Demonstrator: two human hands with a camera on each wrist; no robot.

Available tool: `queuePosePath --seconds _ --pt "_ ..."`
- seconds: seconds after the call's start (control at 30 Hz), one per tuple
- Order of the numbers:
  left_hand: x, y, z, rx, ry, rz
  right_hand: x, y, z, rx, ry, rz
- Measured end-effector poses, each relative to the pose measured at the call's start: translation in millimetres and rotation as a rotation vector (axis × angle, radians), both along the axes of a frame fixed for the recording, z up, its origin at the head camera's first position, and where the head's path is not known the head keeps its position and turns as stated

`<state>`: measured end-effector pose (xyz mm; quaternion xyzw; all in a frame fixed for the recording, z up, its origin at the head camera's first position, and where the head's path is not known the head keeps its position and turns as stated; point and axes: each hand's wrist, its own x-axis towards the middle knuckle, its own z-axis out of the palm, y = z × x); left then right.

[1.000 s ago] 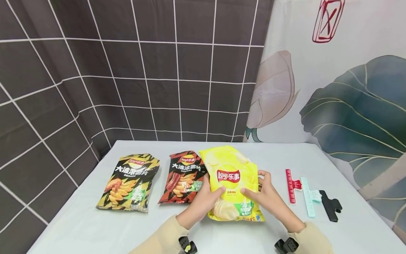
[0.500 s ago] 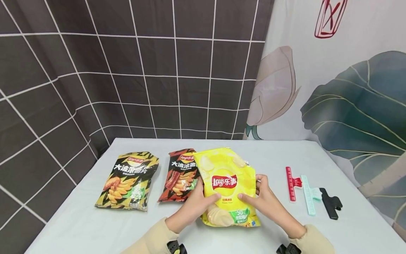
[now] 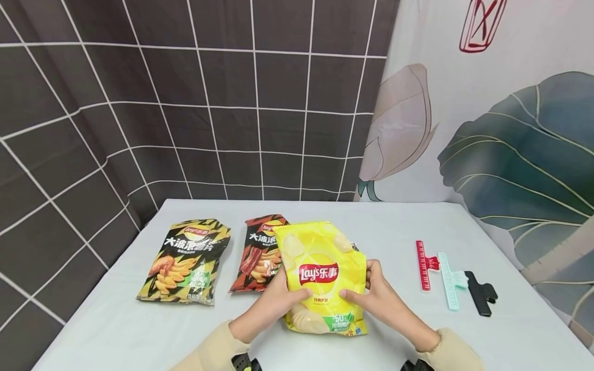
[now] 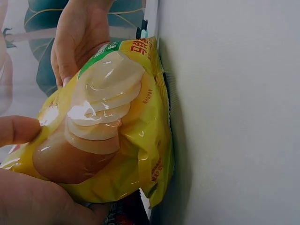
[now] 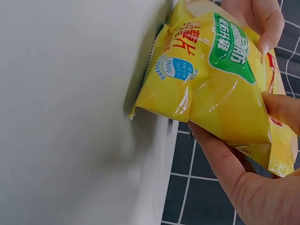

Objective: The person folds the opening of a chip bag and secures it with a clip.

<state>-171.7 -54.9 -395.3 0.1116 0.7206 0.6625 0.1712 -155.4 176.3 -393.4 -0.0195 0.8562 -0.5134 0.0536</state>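
A yellow Lay's chip bag (image 3: pixel 320 288) is held between both hands, its printed front facing up toward the head camera. My left hand (image 3: pixel 277 300) grips its left side, thumb on the front and fingers behind. On the opposite side my right hand (image 3: pixel 375 292) grips the edge the same way, with fingers tucked behind. In the left wrist view the bag (image 4: pixel 108 112) has its bottom seam close over the white table. The right wrist view shows the right hand (image 5: pixel 243 183) with its fingers under the bag (image 5: pixel 220 98) and the thumb on top.
A black-and-gold chip bag (image 3: pixel 185 261) lies at the left of the white table (image 3: pixel 111 330). Partly hidden behind the yellow bag lies a red-and-black one (image 3: pixel 256 255). At the right are a red clip (image 3: pixel 423 266), a mint clip (image 3: pixel 448 282) and a black clip (image 3: pixel 479 293).
Both hands have brought the yellow bag a little to the left and nearer the person. It covers less of the red-and-black bag's lower part. The head view has shifted slightly.
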Motion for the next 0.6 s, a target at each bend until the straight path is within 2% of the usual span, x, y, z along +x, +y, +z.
queuePosePath --seconds 0.27,0.43,0.6 --pt "1.2 -6 -0.9 0.015 -0.016 -0.004 3.1 -3 0.8 -0.011 -0.006 0.023" --pt "-5.1 -10 1.7 0.014 0.008 0.045 2.1 -2 0.0 -0.059 0.010 0.032" --pt "-13.6 -13 3.8 0.125 0.022 0.075 1.5 0 0.4 -0.147 0.024 0.025"
